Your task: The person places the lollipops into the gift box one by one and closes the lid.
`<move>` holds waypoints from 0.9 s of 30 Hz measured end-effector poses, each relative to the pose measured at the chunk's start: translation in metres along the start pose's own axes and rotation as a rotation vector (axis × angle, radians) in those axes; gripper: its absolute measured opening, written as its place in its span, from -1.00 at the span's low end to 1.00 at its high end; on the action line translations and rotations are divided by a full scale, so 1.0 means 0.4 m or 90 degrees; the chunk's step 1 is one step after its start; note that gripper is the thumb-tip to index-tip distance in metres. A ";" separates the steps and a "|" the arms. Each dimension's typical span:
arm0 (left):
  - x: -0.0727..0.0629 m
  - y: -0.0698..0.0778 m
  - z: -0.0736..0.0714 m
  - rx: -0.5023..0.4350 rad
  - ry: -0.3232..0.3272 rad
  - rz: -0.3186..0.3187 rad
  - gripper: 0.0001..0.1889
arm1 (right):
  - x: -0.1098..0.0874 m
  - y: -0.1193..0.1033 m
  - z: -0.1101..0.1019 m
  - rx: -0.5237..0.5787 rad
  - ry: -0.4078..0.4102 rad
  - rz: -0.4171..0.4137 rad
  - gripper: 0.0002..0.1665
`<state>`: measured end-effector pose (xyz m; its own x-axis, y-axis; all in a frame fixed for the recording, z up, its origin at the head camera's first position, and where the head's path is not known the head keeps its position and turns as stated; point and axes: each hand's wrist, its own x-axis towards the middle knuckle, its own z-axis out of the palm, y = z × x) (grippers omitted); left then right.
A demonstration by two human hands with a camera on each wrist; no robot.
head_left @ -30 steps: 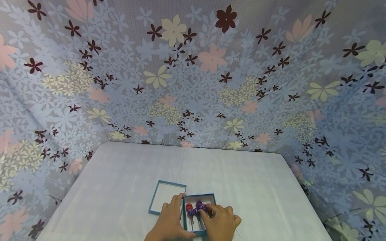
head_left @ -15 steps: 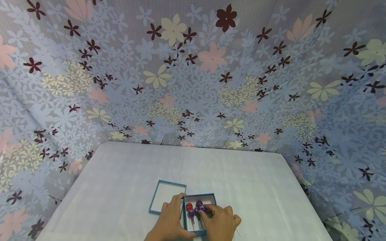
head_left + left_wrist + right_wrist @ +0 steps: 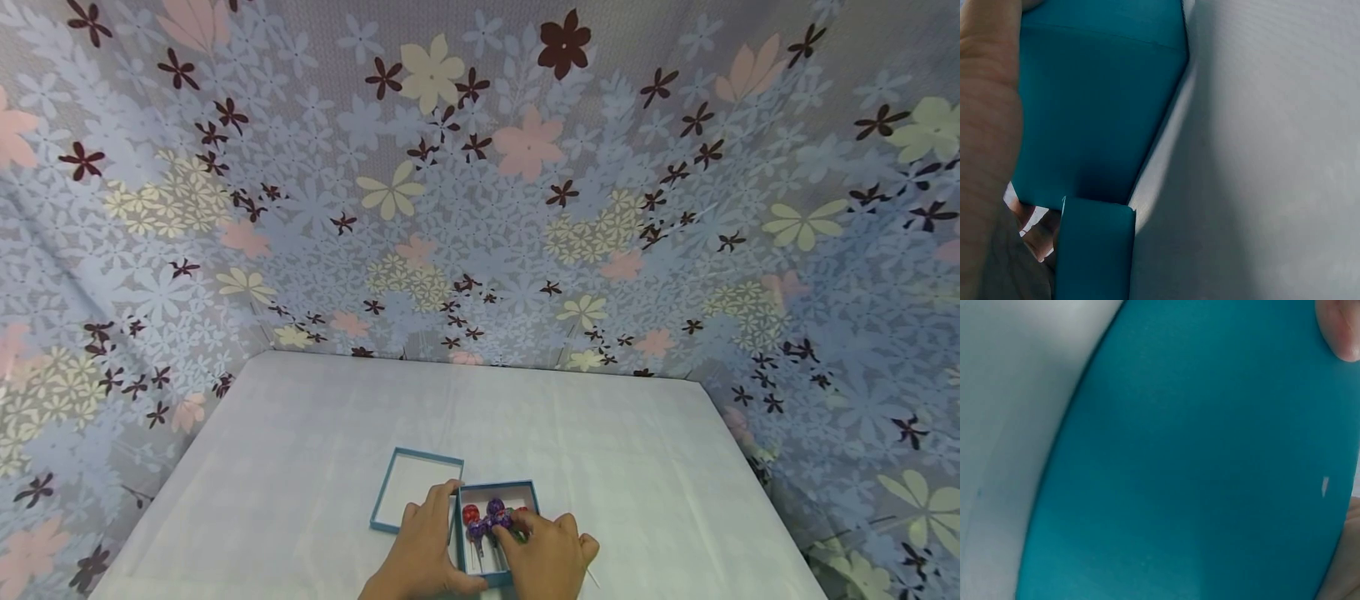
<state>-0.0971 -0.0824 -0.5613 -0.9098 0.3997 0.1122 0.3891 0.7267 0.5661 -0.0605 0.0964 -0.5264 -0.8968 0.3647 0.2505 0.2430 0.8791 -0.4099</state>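
Observation:
An open blue box (image 3: 487,580) with a white inside holds several wrapped lollipops. Purple lollipops (image 3: 477,529) lie in its middle, with a red lollipop (image 3: 470,513) at the left; part of another red one shows beyond my right fingers. My left hand (image 3: 424,542) grips the box, thumb along the near wall and a finger at the far left corner. Inside the box, my right hand (image 3: 549,554) pinches a purple lollipop between thumb and index finger, covering the right side. The box's blue outer wall fills much of the left wrist view (image 3: 1097,106) and right wrist view (image 3: 1179,450).
A matching blue lid (image 3: 420,487), white inside, lies just left of the box, partly behind my left hand. A thin white stick (image 3: 593,577) pokes out right of my right hand. Flowered cloth (image 3: 480,208) hangs behind the white-covered table (image 3: 600,450).
My right fingertips have shifted slightly within the box, and more red and some green show beside them. The left hand, box and lid stay in place.

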 end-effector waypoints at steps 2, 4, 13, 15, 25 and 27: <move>0.000 -0.001 0.001 0.003 0.003 0.003 0.46 | 0.000 0.000 -0.002 -0.007 -0.010 -0.001 -0.61; 0.000 -0.003 0.002 0.005 0.003 0.004 0.46 | 0.000 -0.001 -0.006 -0.011 -0.022 0.002 -0.60; -0.001 0.001 0.000 -0.001 -0.018 -0.013 0.46 | 0.005 -0.009 -0.013 -0.023 -0.063 0.010 -0.62; -0.002 0.002 -0.001 -0.001 -0.012 -0.008 0.46 | 0.008 -0.009 -0.014 -0.026 -0.075 0.013 -0.62; -0.004 0.003 0.001 0.002 -0.008 -0.002 0.44 | 0.009 -0.006 -0.018 -0.028 -0.097 0.008 -0.63; -0.005 0.003 0.002 -0.002 -0.010 -0.004 0.44 | 0.008 -0.006 -0.019 -0.025 -0.095 0.007 -0.62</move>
<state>-0.0948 -0.0819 -0.5615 -0.9101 0.4031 0.0960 0.3823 0.7275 0.5697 -0.0612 0.0978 -0.5178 -0.9382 0.3274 0.1123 0.2647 0.8878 -0.3766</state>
